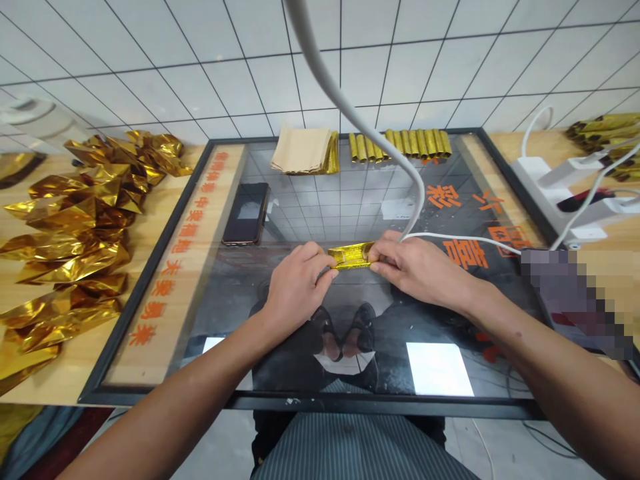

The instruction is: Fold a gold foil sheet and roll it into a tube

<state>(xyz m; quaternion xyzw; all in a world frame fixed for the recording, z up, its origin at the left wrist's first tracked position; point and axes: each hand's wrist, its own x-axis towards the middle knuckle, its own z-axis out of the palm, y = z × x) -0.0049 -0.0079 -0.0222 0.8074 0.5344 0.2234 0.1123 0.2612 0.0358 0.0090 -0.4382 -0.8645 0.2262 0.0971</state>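
Note:
Between my two hands, a partly rolled sheet of gold foil paper (351, 257) lies just over the dark glass tabletop (300, 220). The fingers of my left hand (300, 283) pinch its left end. At the other end, my right hand (417, 267) grips it between thumb and fingers. Beyond my hands is a stack of tan-backed foil sheets (303, 150), gold showing along its right edge. To the right of the stack, a row of finished-looking gold paper rolls (420, 143) lies along the back of the glass.
Folded gold foil shapes (85, 220) cover the wooden surface at left. A phone (246, 213) lies on the glass. A thick white cable (350, 107) hangs down near my right hand. Power strips (550, 193) and more gold rolls (605, 137) are at right.

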